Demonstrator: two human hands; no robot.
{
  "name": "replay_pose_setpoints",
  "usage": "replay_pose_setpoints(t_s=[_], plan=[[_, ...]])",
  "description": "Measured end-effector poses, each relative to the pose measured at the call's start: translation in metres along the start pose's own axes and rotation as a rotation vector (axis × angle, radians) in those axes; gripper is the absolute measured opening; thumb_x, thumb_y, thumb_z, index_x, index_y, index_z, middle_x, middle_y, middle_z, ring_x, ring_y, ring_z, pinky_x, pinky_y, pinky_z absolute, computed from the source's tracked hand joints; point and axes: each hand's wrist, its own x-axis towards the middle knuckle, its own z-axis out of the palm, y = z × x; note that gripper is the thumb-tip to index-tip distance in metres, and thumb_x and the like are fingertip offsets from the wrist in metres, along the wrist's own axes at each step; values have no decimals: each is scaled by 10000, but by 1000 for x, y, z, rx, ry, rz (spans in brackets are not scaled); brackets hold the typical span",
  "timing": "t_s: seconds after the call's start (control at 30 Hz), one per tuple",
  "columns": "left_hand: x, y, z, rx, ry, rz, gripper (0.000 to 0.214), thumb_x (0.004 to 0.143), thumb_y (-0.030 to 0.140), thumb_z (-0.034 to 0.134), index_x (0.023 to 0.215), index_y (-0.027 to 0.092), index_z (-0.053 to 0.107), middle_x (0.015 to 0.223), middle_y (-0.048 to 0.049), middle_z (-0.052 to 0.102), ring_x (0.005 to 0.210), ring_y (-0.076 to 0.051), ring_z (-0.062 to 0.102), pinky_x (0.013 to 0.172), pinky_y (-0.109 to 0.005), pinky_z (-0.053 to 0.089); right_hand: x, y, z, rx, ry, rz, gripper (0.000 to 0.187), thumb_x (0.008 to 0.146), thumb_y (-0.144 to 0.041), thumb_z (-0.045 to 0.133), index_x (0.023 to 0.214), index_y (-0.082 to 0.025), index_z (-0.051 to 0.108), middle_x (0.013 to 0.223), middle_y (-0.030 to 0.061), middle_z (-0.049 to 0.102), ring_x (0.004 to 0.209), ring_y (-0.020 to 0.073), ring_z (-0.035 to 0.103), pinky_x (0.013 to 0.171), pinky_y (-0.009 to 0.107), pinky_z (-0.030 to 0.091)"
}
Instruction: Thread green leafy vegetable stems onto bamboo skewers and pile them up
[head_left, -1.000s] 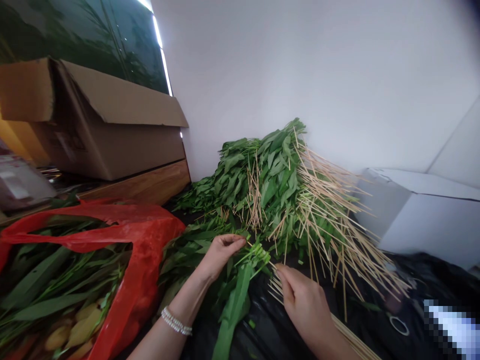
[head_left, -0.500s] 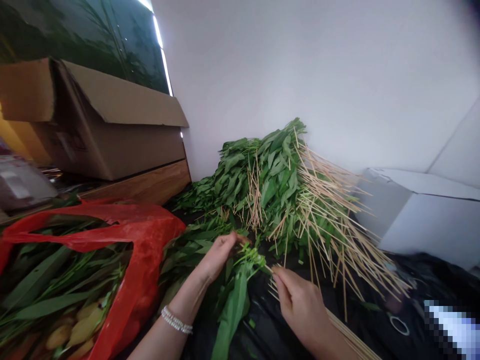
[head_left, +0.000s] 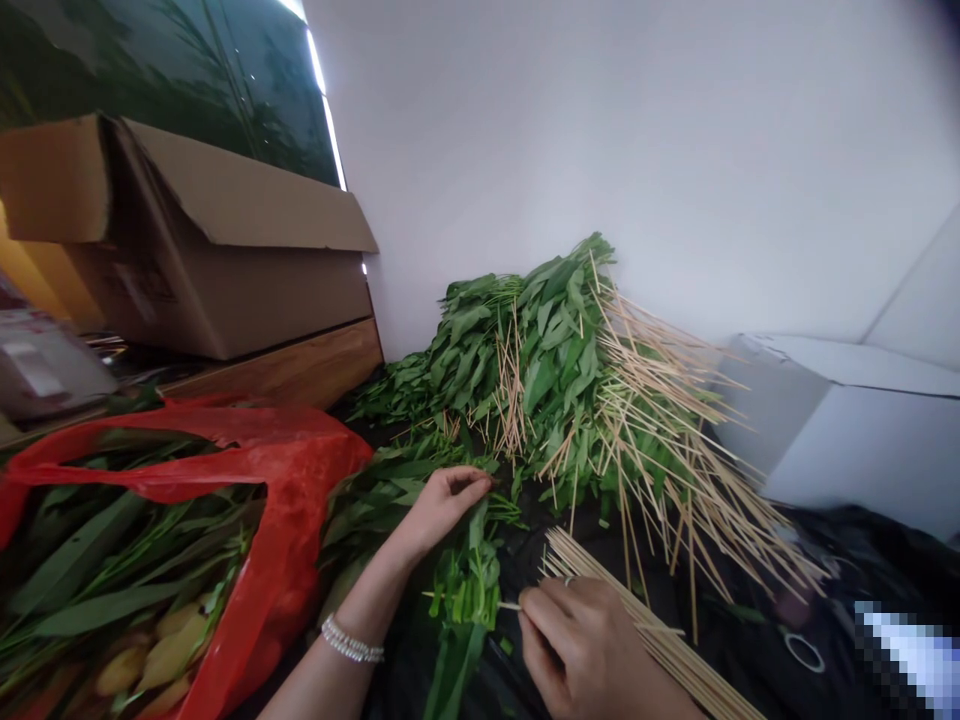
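My left hand (head_left: 442, 505) is closed on loose green leaves (head_left: 390, 490) beside the big heap of skewered greens (head_left: 540, 370). My right hand (head_left: 581, 645) pinches a bamboo skewer (head_left: 510, 605) that runs through a folded bunch of green leaves (head_left: 469, 590) in front of me. A bundle of bare bamboo skewers (head_left: 637, 625) lies just right of that hand on black plastic sheeting (head_left: 750, 640). The heap's sticks fan out to the right.
A red plastic bag (head_left: 285, 500) of long green leaves and yellowish pieces sits at the left. An open cardboard box (head_left: 225, 260) stands on a wooden ledge (head_left: 300, 365) behind it. A white box (head_left: 847, 430) is at the right, against the white wall.
My right hand pulled back toward me and down, drawing the skewer with the leaf bunch along. My left hand let that bunch go and shifted to the loose leaves.
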Motion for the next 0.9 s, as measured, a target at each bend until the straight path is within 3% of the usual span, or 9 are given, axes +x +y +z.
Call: replay_pose_setpoints(t_s=[0.1,0.2,0.37,0.47,0.6,0.73,0.9], plan=[[0,-1,-2,246,51,64,373,771,511,635,629,170,688,638,-15,601,645,-165,506,610,-246,356,0,-1,2,6,4,-7,167,824,-113,439,723,-225,512,627,-4,541,544,158,478,548,315,255],[-3,-2,-5,402,15,62,369,744,511,653,580,181,645,636,1,563,611,-151,478,572,-244,321,0,-2,2,5,8,-9,171,812,-101,435,719,-225,509,618,-7,534,535,154,472,545,312,252],[-7,-7,-8,524,-140,94,200,658,356,732,598,194,631,670,19,558,618,-143,486,574,-238,318,2,-2,2,-2,-5,-21,158,814,-114,442,713,-221,501,613,-5,539,536,149,480,548,297,266],[-4,-8,-8,481,-133,126,121,693,284,686,621,194,650,697,8,572,657,-154,513,608,-242,347,2,-3,1,-9,-11,-27,160,811,-110,441,713,-220,505,618,-1,547,539,153,488,545,295,273],[1,-3,-8,324,48,167,141,746,294,656,654,192,685,718,-24,611,718,-175,552,683,-259,389,2,-3,0,-2,-10,-22,165,812,-109,441,711,-219,513,611,-1,549,531,150,491,538,287,281],[5,3,-10,70,318,215,161,737,325,688,665,182,702,824,-51,661,823,-188,581,768,-260,410,2,-3,0,0,7,-17,154,800,-104,451,731,-219,526,612,-2,551,528,149,490,541,281,287],[7,4,-19,-402,614,70,272,710,421,714,839,181,703,844,-19,672,766,-145,576,664,-219,412,2,-4,1,16,26,-47,157,797,-104,459,702,-220,507,603,-6,542,526,142,483,544,278,289]])
